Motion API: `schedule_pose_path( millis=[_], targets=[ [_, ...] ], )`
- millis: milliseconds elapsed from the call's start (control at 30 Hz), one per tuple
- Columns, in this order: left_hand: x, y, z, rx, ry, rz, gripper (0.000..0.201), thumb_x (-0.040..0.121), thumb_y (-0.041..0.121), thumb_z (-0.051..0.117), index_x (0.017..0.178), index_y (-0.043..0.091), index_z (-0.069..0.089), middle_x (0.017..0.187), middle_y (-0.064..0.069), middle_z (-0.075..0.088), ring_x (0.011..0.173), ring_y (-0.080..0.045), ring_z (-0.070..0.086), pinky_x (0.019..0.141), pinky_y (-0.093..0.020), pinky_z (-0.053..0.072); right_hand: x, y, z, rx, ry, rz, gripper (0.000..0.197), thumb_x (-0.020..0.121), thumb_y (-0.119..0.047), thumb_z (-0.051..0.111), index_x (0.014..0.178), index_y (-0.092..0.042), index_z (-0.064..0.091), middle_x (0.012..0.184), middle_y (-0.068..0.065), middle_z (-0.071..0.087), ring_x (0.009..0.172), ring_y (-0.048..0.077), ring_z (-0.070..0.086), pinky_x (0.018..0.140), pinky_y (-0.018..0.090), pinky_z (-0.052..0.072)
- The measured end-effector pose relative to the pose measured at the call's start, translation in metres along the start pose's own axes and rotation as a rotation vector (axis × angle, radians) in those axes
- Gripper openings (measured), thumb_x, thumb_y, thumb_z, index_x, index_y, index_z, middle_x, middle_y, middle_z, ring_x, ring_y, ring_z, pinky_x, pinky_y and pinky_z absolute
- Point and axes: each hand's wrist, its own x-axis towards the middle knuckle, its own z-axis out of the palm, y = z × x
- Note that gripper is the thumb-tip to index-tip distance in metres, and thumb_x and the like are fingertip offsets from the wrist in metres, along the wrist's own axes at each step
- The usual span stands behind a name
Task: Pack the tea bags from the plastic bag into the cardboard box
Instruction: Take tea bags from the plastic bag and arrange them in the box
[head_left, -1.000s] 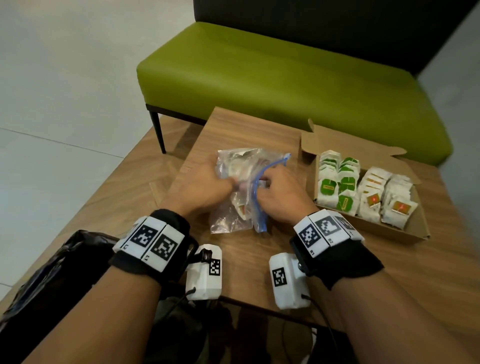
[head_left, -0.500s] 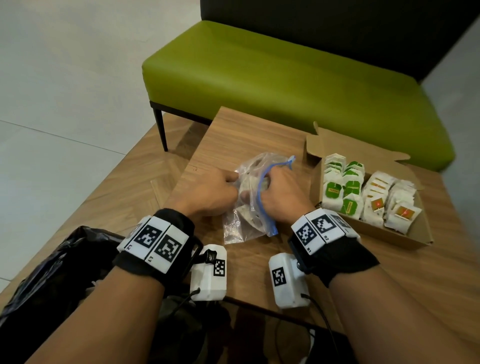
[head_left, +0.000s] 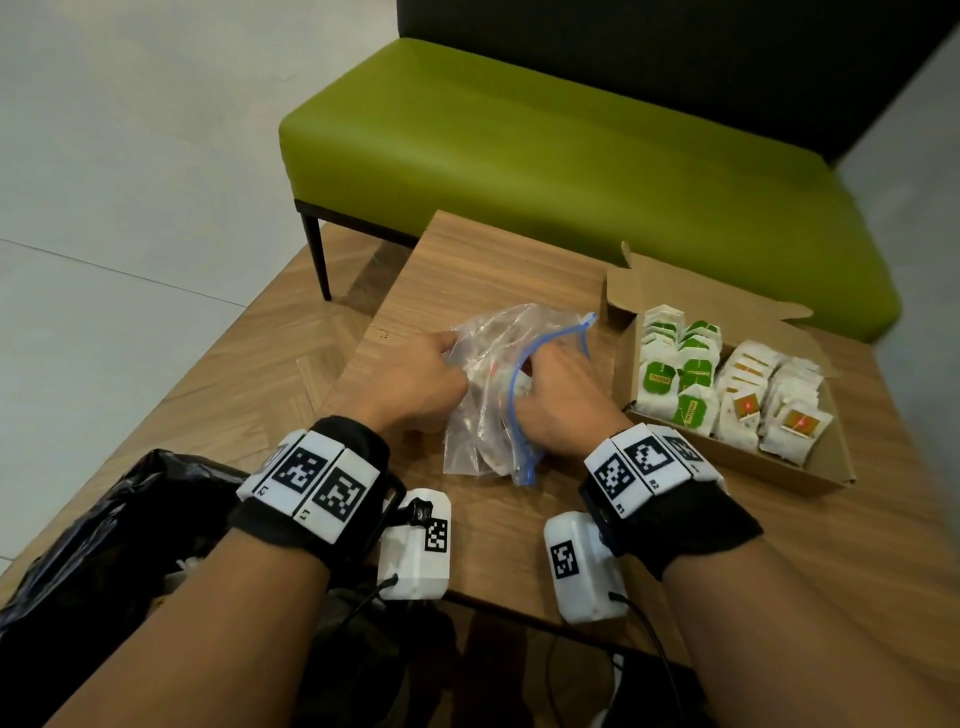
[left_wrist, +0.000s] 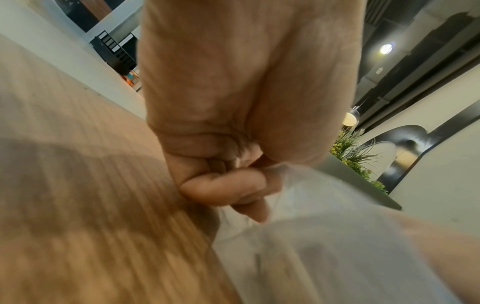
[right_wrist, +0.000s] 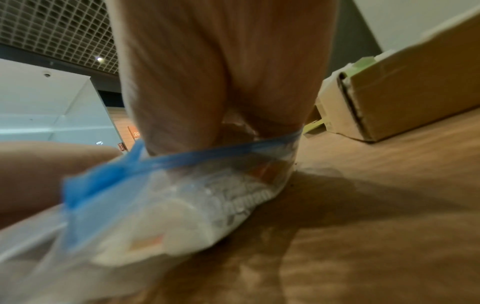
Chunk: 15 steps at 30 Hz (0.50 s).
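Left hand (head_left: 415, 382) pinching plastic bag (head_left: 485, 410), right hand (head_left: 558, 400) reaching inside it, grip hidden, cardboard box (head_left: 810, 467) beside

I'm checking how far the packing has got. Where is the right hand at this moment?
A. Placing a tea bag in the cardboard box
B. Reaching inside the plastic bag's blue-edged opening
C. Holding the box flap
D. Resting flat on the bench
B: the right hand has its fingers past the blue zip edge of the plastic bag, away from the cardboard box.
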Motion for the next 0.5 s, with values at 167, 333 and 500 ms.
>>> schedule_pose_path(
  millis=[167,333,500],
  targets=[
    [0.004,-0.001,0.001,0.027,0.049,0.000,0.059,0.092,0.013,0.048,0.148,0.030,0.042,0.121,-0.010,0.067,0.099,-0.026,0.066,0.069,-0.027,0.049,0.000,0.005,0.005,-0.002,0.037,0.039,0.015,0.088,-0.019,0.059,0.081,-0.006,0.063,0.089,0.008,0.065,0.083,0.020,0.060,0.064,0.026,0.048],
    [0.005,-0.001,0.002,0.010,0.069,0.002,0.056,0.093,0.011,0.048,0.146,0.029,0.044,0.108,-0.006,0.067,0.085,-0.019,0.067,0.053,-0.024,0.051,-0.003,0.006,0.005,0.049,0.090,0.051,0.020,0.092,-0.031,0.063,0.098,-0.013,0.064,0.114,0.007,0.063,0.109,0.023,0.057,0.085,0.032,0.047],
    [0.005,-0.001,0.001,-0.001,0.088,-0.009,0.051,0.094,0.009,0.047,0.141,0.029,0.047,0.106,-0.004,0.067,0.087,-0.020,0.067,0.060,-0.026,0.054,-0.012,0.006,-0.005,0.152,0.206,0.089,0.003,0.095,-0.018,0.059,0.095,-0.017,0.056,0.098,0.002,0.058,0.090,0.021,0.054,0.073,0.030,0.040]
  ],
)
